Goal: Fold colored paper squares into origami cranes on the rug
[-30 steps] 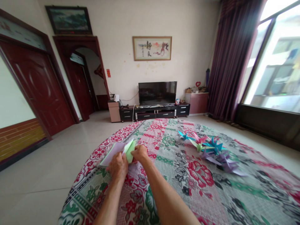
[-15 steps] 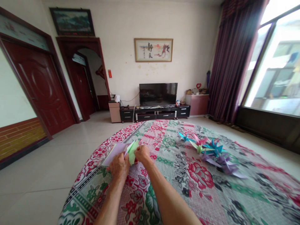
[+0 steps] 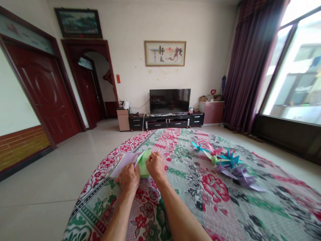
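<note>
A stack of coloured paper, with a lilac sheet (image 3: 124, 163) on the left and light green paper (image 3: 143, 166) on the right, lies on the patterned tablecloth. My left hand (image 3: 129, 177) is closed on the near edge of the lilac paper, its thumb beside the green. At the green paper's right edge, the fingers of my right hand (image 3: 155, 166) are curled in a pinch on it. The green paper's far corner is lifted. Clear plastic wrap (image 3: 115, 164) shows at the stack's left edge.
Several folded paper cranes in blue (image 3: 232, 158), pink, yellow-green and purple (image 3: 244, 176) lie in a group on the right of the cloth-covered table (image 3: 185, 204). Beyond the table's far edge stand a low black cabinet (image 3: 164, 124) and a television (image 3: 170, 101).
My right hand has shifted slightly right and up, and more of the green paper shows, spread farther from the lilac. My left hand has stayed nearly still on the stack.
</note>
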`<state>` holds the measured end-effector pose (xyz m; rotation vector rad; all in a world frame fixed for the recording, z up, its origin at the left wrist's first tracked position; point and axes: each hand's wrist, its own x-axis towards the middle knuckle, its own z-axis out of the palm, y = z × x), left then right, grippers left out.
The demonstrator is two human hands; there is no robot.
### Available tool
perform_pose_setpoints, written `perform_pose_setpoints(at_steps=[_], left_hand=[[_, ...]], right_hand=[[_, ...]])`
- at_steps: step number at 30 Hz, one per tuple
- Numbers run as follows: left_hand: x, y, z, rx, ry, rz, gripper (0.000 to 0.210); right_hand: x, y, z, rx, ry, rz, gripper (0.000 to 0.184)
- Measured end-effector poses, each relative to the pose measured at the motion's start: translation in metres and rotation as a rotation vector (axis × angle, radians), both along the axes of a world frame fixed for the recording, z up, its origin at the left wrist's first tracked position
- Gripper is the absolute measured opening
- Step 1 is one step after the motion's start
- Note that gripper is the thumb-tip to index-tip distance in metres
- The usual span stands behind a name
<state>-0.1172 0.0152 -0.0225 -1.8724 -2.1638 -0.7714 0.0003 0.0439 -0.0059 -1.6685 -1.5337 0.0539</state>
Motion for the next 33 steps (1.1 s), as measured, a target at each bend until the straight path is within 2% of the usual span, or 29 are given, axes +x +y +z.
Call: perform_pose_setpoints(at_steps=[3, 6, 9, 14, 17, 23, 28, 31, 33], left_hand=[[0.001, -0.001, 0.001, 0.002, -0.005, 0.004, 0.031], [0.002, -0.001, 0.002, -0.008, -0.011, 0.004, 0.032], [0.002, -0.002, 0.003, -0.02, -0.013, -0.001, 0.031], [0.002, -0.003, 0.002, -0.006, -0.01, -0.024, 0.031], [0.002, -0.003, 0.001, -0.002, -0.011, -0.033, 0.03], [0.004, -0.004, 0.001, 0.01, -0.008, -0.03, 0.029], [0.008, -0.007, 0.004, 0.026, -0.021, -0.04, 0.038], [0.01, -0.009, 0.006, 0.028, -0.026, -0.055, 0.042], [0.011, -0.008, 0.007, 0.039, -0.025, -0.069, 0.04]], right_hand=[[-0.002, 0.001, 0.0, 0.076, -0.006, 0.048, 0.015], [-0.001, 0.004, 0.0, 0.064, 0.077, 0.117, 0.016], [-0.001, 0.006, 0.001, -0.023, 0.2, 0.185, 0.017], [-0.002, 0.01, -0.001, -0.283, 0.391, 0.172, 0.016], [-0.001, 0.012, -0.006, -0.345, 0.445, 0.175, 0.01], [0.019, 0.02, -0.009, -0.295, 0.685, 0.05, 0.019], [0.04, 0.024, 0.0, -0.198, 0.968, -0.08, 0.03], [0.041, 0.024, 0.009, -0.137, 1.079, -0.081, 0.029], [0.035, 0.024, 0.013, -0.108, 1.149, -0.019, 0.026]])
